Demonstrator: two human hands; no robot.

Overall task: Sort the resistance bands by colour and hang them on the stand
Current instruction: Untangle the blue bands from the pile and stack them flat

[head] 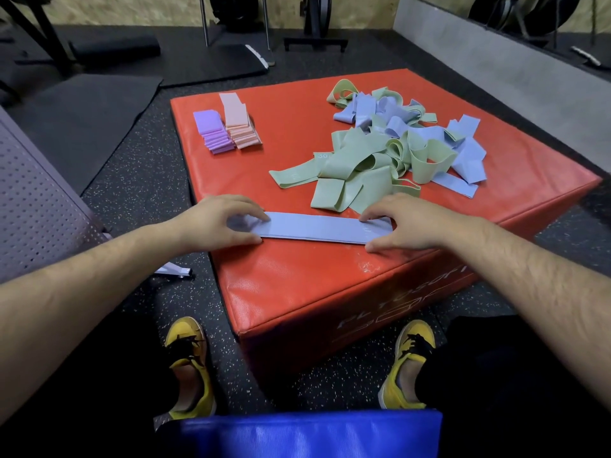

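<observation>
Band work first: the blue band (314, 228) lies flat near the front edge of the red padded surface (297, 282), its long axis running left to right straight across in front of me. My left hand (211, 223) pinches its left end with curled fingers over the thumb. My right hand (420, 223) does the same at the right end, fingertips on top and thumb at the near edge. Each hand sits at its own end, neither nearer than the other, so I judge a fold end to end comes next. Just behind the right hand lies the loose pile of green and blue bands (396, 143). Well back on the left stand the folded purple stack (213, 133) and pink stack (239, 127), side by side. I cannot pick out a stand.
</observation>
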